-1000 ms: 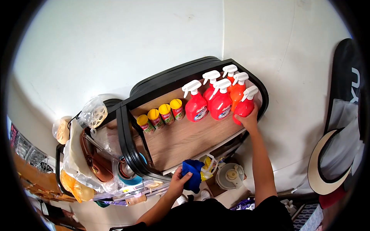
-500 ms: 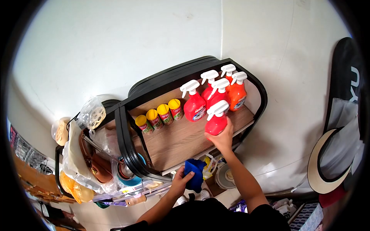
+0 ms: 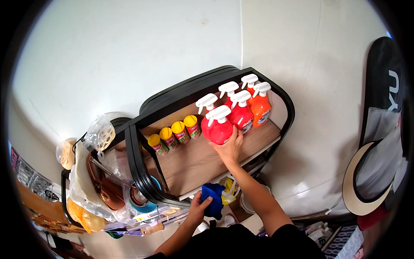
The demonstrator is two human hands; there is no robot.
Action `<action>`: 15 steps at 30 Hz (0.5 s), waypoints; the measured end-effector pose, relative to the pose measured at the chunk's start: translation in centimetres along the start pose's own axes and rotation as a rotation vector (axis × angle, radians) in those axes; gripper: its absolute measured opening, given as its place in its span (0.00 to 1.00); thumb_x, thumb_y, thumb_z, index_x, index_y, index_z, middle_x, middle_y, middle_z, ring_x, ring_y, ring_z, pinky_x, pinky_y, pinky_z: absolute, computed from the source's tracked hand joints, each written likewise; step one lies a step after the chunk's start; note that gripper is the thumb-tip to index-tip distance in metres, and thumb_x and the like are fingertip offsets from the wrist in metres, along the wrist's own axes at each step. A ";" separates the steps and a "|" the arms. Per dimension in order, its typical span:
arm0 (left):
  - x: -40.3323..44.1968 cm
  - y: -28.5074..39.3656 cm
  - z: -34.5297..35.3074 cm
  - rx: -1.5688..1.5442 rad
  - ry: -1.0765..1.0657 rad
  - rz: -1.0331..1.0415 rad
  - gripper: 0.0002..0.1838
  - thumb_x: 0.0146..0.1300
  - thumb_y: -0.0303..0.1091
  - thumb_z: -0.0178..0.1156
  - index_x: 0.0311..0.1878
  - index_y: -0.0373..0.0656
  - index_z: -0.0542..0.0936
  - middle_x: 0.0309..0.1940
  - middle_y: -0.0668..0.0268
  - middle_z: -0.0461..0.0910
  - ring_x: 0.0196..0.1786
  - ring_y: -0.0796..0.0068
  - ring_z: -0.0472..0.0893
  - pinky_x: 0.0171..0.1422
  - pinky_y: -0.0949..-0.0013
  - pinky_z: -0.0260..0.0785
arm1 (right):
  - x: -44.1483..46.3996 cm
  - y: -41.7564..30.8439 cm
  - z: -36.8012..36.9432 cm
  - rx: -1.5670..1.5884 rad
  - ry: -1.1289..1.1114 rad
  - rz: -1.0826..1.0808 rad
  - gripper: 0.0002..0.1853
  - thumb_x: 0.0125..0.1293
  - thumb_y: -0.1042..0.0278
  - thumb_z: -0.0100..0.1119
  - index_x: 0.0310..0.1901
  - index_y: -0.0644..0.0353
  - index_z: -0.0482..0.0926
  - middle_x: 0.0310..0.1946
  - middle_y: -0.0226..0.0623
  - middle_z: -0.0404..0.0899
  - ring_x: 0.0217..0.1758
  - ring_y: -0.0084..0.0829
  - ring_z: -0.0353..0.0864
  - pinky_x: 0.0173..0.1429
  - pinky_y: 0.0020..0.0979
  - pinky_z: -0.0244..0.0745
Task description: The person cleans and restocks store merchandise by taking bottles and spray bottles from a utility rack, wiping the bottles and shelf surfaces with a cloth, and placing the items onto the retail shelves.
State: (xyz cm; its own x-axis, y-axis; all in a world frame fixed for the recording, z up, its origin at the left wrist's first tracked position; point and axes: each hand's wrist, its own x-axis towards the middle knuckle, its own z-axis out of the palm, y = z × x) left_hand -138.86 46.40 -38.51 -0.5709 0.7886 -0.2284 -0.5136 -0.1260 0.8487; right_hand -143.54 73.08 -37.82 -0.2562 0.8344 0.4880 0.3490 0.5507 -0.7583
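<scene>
My right hand (image 3: 229,148) is closed around the body of a red spray bottle (image 3: 220,131) with a white trigger head, over the wooden shelf (image 3: 189,162). Right behind it stands another red spray bottle (image 3: 206,102), partly hidden. More red bottles and an orange spray bottle (image 3: 260,108) are grouped at the shelf's right end. Low in front of the shelf, my left hand (image 3: 199,207) grips a blue cloth (image 3: 212,199). Several small canisters with yellow lids (image 3: 178,127) form a row on the shelf's left part.
A black rail (image 3: 137,159) frames the shelf. On the left are a brown bag (image 3: 108,187), plastic bags and a blue pot (image 3: 146,206). A straw hat (image 3: 351,183) and a black bag (image 3: 381,82) hang at right. A yellow package (image 3: 228,194) sits below the shelf.
My right hand has moved left with the red spray bottle, bringing it in front of the leftmost red one. My left hand still holds the blue cloth. The view has shifted slightly.
</scene>
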 end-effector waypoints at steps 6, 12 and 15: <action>0.2 -0.1 0.3 -0.020 0.016 0.005 0.18 0.71 0.29 0.63 0.61 0.40 0.74 0.51 0.63 0.82 0.51 0.72 0.82 0.59 0.63 0.78 | 0.5 0.2 -1.8 0.036 -0.059 -0.024 0.64 0.36 0.46 0.86 0.73 0.61 0.58 0.67 0.59 0.59 0.69 0.60 0.61 0.73 0.55 0.61; 0.1 0.5 0.5 -0.002 0.029 -0.015 0.19 0.70 0.29 0.62 0.62 0.41 0.73 0.51 0.65 0.81 0.53 0.73 0.81 0.62 0.64 0.75 | 10.2 8.1 -6.4 0.167 0.285 0.048 0.40 0.62 0.50 0.70 0.65 0.72 0.67 0.63 0.61 0.70 0.69 0.57 0.68 0.72 0.52 0.62; 0.5 0.0 0.6 -0.026 0.038 0.006 0.17 0.70 0.29 0.63 0.60 0.40 0.74 0.50 0.64 0.82 0.50 0.72 0.82 0.59 0.64 0.77 | 16.1 10.9 -6.8 0.094 0.341 -0.076 0.39 0.61 0.50 0.70 0.65 0.72 0.68 0.63 0.60 0.71 0.68 0.57 0.69 0.72 0.51 0.63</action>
State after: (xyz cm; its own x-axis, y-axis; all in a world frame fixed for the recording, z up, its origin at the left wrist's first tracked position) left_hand -138.77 47.12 -38.35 -0.5975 0.7646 -0.2417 -0.5266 -0.1467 0.8374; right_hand -137.74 92.70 -35.32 0.0422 0.7597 0.6489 0.2521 0.6204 -0.7427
